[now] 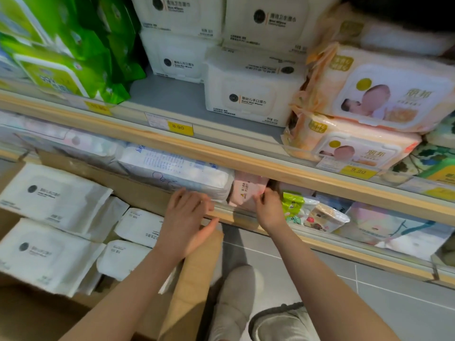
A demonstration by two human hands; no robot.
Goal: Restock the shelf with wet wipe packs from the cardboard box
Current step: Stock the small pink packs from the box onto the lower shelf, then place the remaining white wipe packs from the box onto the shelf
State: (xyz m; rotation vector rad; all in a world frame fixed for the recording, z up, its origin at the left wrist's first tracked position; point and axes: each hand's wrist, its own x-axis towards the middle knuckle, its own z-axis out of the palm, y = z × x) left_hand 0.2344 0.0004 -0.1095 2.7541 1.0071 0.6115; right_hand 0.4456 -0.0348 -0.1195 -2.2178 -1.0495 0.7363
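The wooden-edged shelf (221, 153) runs across the view, its upper tier stacked with white wet wipe packs (248, 94) between green packs (73, 45) and peach baby-picture packs (384, 94), while the open cardboard box (197, 279) at lower left holds more white packs (54, 195) lying flat. On the lower tier, the left hand (189, 217) lies with straight, relaxed fingers against a large white-and-blue pack (177, 173) at the shelf lip, thumb spread below the edge. Just beside it, the right hand (269, 205) pinches a small pink pack (248, 190) standing at the shelf front, near a small green pack (291, 203)
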